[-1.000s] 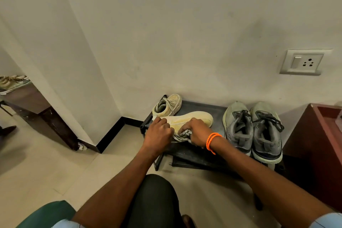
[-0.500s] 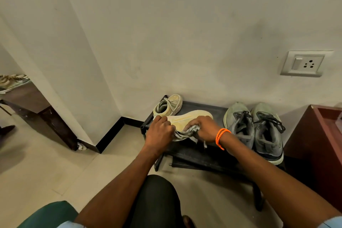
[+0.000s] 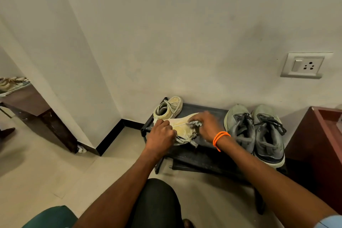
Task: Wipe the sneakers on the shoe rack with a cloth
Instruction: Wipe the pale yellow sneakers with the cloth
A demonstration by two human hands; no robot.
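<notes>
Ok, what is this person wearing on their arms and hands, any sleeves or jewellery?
Both forearms are bare. The right hand has a doubled orange band round its wrist. The left hand wears nothing. Pale blue sleeve edges show at the bottom of the frame.

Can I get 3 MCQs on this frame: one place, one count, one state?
1. Where is the grey pair on the rack?
A. right end
B. left end
C. on the floor

2. How many shoes are on the rack?
A. two
B. four
C. six

3. What is the right hand doing?
A. hanging idle
B. pressing the wall switch
C. holding a cloth against the cream shoe

Key:
1 A, the grey pair stands at the rack's right end, beside the brown cabinet.
2 B, two cream shoes at the left and two grey ones at the right.
3 C, grey cloth shows bunched under its fingers on the tipped cream shoe, while the left hand grips the shoe's near end.
</notes>
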